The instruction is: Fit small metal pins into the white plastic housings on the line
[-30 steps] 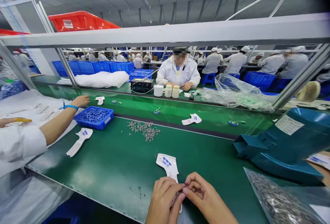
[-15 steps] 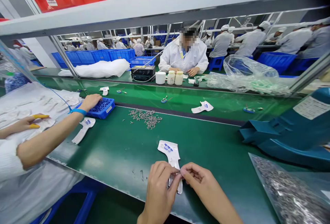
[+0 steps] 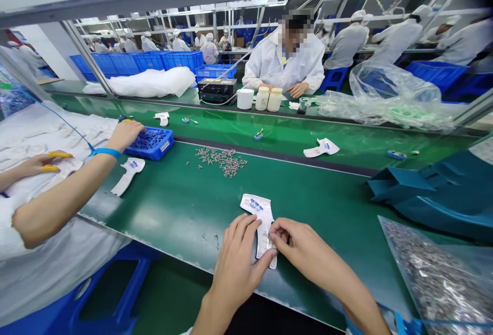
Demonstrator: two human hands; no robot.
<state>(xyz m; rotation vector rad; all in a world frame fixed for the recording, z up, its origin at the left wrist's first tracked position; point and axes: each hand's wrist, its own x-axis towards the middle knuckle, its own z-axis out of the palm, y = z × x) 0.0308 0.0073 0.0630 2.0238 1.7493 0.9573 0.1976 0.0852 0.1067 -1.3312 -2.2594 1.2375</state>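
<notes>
Two hands lie at lower middle: the left hand (image 3: pixel 236 258) rests half-open against the edge of one white piece with blue marks (image 3: pixel 257 210), which lies between them on the green conveyor belt (image 3: pixel 173 196), while the right hand (image 3: pixel 302 245) pinches it narrowly.

Bright, even light from above; you get soft shadows under your left hand (image 3: pixel 234 260) and right hand (image 3: pixel 304 245), glare on the plastic bag (image 3: pixel 435 278) right of them, bent edges, dark blurred top-right corner.

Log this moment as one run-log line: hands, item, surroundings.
left hand: touching white blue-printed card | right hand: touching same card's narrow stem | nearby: loose grey metal parts on green bench mat
</notes>
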